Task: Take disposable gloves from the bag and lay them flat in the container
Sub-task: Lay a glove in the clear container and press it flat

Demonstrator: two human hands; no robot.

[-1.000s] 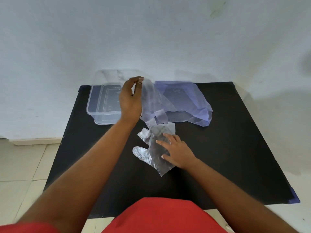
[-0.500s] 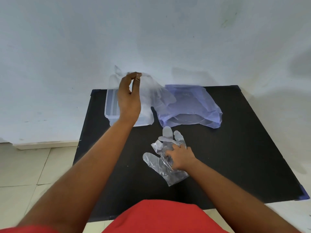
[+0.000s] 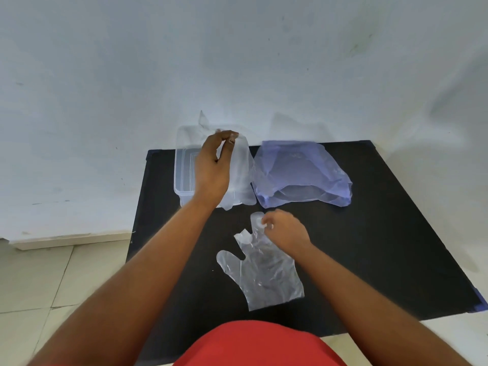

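My left hand (image 3: 214, 165) pinches a clear disposable glove (image 3: 241, 178) by its top edge and holds it hanging over the clear plastic container (image 3: 182, 178) at the table's far left. A second clear glove (image 3: 261, 273) lies flat on the black table (image 3: 369, 247) in front of me. My right hand (image 3: 285, 231) rests on that glove's fingertips, fingers curled onto one finger of the glove. The bluish translucent bag (image 3: 303, 173) lies crumpled at the far middle, right of the container.
A white wall rises right behind the table's far edge. Tiled floor shows at the left, below the table's left edge. My red shirt fills the bottom middle of the view.
My left hand has carried the hanging glove further over the container. My right hand has slid from the flat glove's palm up to its fingertips, leaving the glove spread out.
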